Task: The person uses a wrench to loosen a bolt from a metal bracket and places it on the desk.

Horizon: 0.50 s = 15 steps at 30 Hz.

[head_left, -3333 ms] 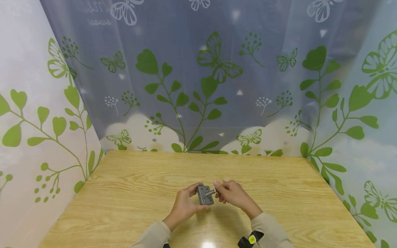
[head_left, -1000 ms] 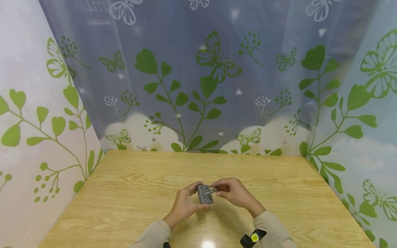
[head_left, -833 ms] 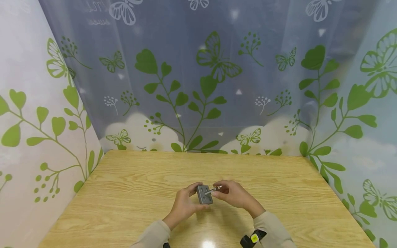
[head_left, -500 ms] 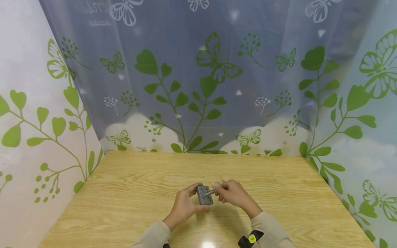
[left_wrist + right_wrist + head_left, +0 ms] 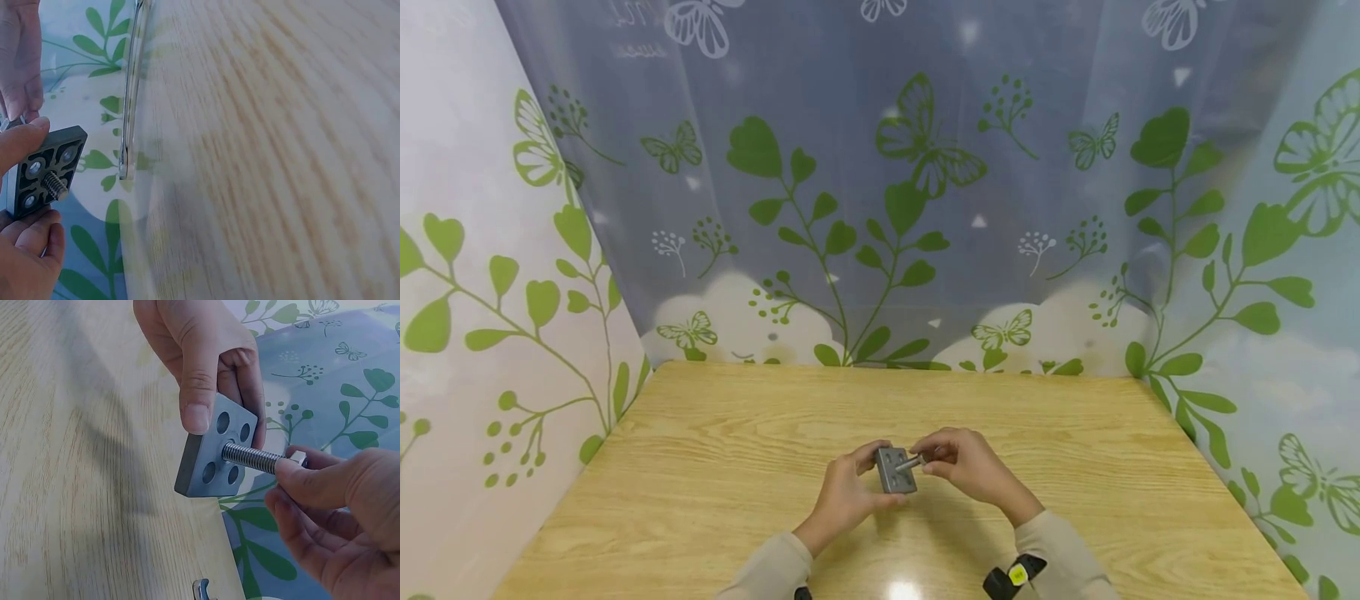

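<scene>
My left hand [image 5: 844, 498] grips a square grey plate [image 5: 200, 459] by its edges, thumb on one side and fingers on the other. Several round holes surround the plate's centre, where a threaded hex bolt [image 5: 253, 456] passes through. My right hand [image 5: 976, 468] pinches this bolt close to its hex head [image 5: 299, 459], between thumb and bent fingers. In the left wrist view, the threaded bolt end [image 5: 55, 186] sticks out of the plate's ribbed far face. Both hands hold the pieces above the table.
A wood-grain table [image 5: 737, 417] lies below the hands. Along the table's edge in the left wrist view is a long thin metal tool [image 5: 129, 94]; a curved metal end [image 5: 200, 589] shows low in the right wrist view. Printed leaf-and-butterfly curtains [image 5: 850, 208] enclose the table.
The right hand has turned back and forth at the bolt head; since half a second ago its fingers have rolled upward and the head shows at the fingertips. The left hand and plate stay put.
</scene>
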{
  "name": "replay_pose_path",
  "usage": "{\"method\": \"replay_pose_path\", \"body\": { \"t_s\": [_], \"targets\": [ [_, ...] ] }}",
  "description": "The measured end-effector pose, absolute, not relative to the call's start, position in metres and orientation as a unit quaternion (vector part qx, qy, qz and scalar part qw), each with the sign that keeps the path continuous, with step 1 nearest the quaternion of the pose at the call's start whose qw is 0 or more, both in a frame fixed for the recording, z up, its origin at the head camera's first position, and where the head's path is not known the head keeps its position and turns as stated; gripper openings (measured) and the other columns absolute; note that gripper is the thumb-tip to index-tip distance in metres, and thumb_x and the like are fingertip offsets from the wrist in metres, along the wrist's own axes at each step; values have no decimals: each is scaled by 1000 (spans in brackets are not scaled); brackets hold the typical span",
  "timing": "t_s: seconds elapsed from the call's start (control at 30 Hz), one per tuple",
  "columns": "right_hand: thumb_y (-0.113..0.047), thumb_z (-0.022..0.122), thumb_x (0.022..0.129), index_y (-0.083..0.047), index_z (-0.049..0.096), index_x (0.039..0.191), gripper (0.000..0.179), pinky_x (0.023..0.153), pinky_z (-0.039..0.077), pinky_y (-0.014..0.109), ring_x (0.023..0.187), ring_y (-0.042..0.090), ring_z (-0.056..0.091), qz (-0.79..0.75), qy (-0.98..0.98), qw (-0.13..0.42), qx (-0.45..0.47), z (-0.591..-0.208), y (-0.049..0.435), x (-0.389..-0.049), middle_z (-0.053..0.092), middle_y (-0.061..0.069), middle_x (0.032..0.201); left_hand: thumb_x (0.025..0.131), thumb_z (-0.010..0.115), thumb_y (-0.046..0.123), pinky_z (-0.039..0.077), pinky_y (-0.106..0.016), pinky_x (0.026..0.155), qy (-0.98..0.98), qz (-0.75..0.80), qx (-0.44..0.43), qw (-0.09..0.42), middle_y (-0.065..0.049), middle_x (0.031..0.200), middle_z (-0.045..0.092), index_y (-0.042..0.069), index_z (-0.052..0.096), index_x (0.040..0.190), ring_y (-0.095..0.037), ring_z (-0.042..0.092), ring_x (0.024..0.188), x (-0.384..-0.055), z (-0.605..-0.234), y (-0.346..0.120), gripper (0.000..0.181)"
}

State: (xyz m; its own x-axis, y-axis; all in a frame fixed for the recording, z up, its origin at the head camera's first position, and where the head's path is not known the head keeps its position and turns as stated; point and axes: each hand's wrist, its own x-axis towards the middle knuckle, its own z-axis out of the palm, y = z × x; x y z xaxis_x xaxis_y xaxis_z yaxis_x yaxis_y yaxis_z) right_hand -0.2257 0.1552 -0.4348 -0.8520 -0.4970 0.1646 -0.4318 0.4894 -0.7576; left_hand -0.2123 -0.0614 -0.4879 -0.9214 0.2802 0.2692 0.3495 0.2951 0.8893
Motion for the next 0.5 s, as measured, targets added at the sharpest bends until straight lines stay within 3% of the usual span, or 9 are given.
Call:
{"method": "replay_pose_path", "body": {
  "t_s": [0.27,0.4,0.5],
  "targets": [
    [-4,69,86,-1,66,115,29,71,57,28,83,16,64,-421,861,50,-282,-438,157,-226,67,9,100,64,88,7,48,-47,98,-803,-563,-192,29,-18,125,62,-1,56,128,-34,61,113,-212,-489,-61,72],
    [-22,67,91,2,60,122,40,68,57,30,82,18,64,-408,867,94,-271,-442,157,-226,65,12,100,64,89,10,50,-46,97,-808,-554,-198,37,-18,122,64,0,57,127,-33,62,111,-213,-491,-61,72],
    [-36,59,95,3,62,117,45,66,58,31,77,19,65,-425,865,114,-243,-443,154,-226,66,13,95,64,89,11,50,-46,96,-810,-549,-204,44,-18,121,64,-1,57,127,-34,62,111,-213,-491,-62,71]
  ]
}}
